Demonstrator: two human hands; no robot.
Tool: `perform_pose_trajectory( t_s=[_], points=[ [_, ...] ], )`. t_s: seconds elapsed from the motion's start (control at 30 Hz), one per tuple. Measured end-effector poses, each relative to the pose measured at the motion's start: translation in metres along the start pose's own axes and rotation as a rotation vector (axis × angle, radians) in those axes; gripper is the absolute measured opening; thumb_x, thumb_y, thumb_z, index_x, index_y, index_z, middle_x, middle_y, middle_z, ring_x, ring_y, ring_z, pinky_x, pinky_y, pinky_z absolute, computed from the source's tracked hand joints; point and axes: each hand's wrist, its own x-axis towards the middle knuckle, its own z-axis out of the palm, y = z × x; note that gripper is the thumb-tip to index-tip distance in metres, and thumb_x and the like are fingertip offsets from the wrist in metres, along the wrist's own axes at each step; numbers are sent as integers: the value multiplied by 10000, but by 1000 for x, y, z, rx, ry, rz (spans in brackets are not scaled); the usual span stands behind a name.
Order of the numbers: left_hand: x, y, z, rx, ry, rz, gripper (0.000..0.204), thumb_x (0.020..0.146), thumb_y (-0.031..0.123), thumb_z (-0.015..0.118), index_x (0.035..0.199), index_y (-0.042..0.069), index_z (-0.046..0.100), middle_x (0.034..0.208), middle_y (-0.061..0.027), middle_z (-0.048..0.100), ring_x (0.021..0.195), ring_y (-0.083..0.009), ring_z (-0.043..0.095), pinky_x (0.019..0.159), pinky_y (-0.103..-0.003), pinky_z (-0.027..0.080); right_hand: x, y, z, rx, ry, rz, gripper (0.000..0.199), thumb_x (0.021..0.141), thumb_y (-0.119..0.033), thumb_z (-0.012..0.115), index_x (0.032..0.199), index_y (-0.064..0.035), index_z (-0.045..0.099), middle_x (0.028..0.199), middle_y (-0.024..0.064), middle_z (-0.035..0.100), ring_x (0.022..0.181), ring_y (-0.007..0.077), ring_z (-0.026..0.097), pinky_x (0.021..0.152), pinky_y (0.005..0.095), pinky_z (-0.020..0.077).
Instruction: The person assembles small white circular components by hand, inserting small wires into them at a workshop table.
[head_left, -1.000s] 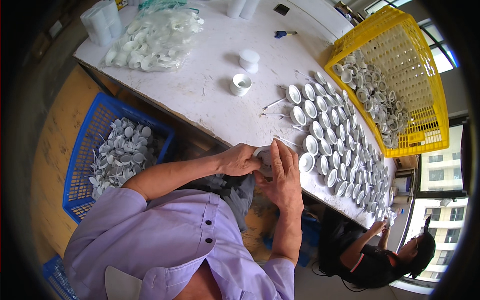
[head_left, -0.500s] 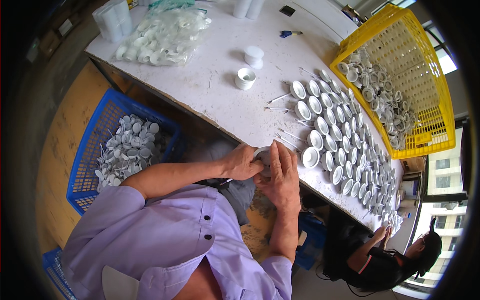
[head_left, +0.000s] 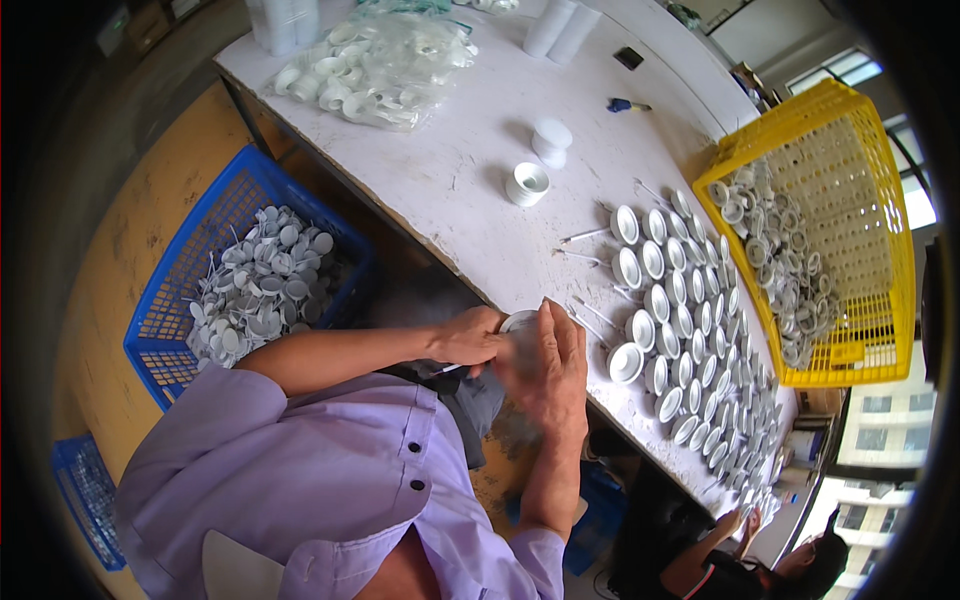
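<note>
Blue basket: a blue plastic mesh basket [head_left: 175,275] is standing below the worktop's near edge, holding a heap of white disc-shaped pieces [head_left: 262,285].
Bag: a clear plastic bag [head_left: 385,70] of white ring-like pieces is lying near the left corner of the white, scuffed worktop [head_left: 430,170].
Left hand: the bare left hand [head_left: 470,335] is closing its fingers on the side of the held piece; a thin white strand is showing below it.
Held piece: a round white cup-like piece [head_left: 518,321] is resting between the two hands, beside the worktop's near edge; the fingers are hiding most of it.
Loose pair: a white hollow cup [head_left: 528,184] and a white disc-topped piece [head_left: 552,140] are standing inward from the near edge.
Right hand: the bare right hand [head_left: 548,355] is lying over the piece's right side, blurring; whether it is pinching or only touching, I cannot tell.
Handling: good work is probably depending on the left fingers steadying the rim without squeezing it out of round, the right fingertips pressing evenly, and any strand hanging free of the palms.
Rows: white shallow cups [head_left: 682,322] with thin leads are filling the worktop toward its right end.
Yellow crate: a yellow plastic crate [head_left: 840,200] of white pieces is standing along the far edge, right of the rows.
</note>
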Motion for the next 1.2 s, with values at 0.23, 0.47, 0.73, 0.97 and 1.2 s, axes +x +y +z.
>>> perform_pose_trajectory(
  t_s=[0.23, 0.47, 0.73, 0.97, 1.2],
  points=[
    [-24, -27, -49, -334, 179, 81, 296, 926, 166, 505, 1146, -32, 492, 936, -77, 592, 693, -129, 641, 441, -188, 400, 73, 60, 25, 240, 120, 213, 680, 649, -168, 795, 1250, -15, 517, 1244, 227, 490, 1157, 373, 469, 956, 409, 400],
    [-19, -26, -64, -244, 253, 70, 325, 916, 232, 536, 1104, -34, 536, 930, -100, 639, 730, -121, 638, 480, -205, 416, 147, 120, 81, 7, 110, 343, 663, 702, -371, 768, 1185, 32, 556, 1211, 248, 514, 1116, 391, 476, 950, 437, 405],
    [-18, -32, -79, -259, 295, 35, 315, 909, 250, 553, 1072, -19, 564, 920, -92, 649, 743, -114, 640, 484, -206, 417, 168, 121, 88, -26, 19, 338, 598, 687, -348, 774, 1128, 15, 600, 1197, 194, 548, 1104, 351, 487, 939, 422, 413],
    [-15, -34, -80, -299, 270, 31, 282, 914, 166, 547, 1125, -21, 544, 926, -66, 634, 723, -91, 640, 485, -171, 412, 167, 121, 87, -22, 19, 293, 581, 689, -324, 779, 1136, 1, 599, 1192, 186, 558, 1102, 344, 500, 935, 416, 420],
    [-14, -36, -80, -349, 307, 99, 306, 891, 238, 574, 1031, -34, 587, 914, -90, 648, 714, -105, 637, 470, -197, 403, 162, 110, 79, 77, 84, 371, 545, 705, -270, 771, 1145, -3, 592, 1164, 180, 575, 1099, 328, 520, 932, 412, 425]
  ],
)
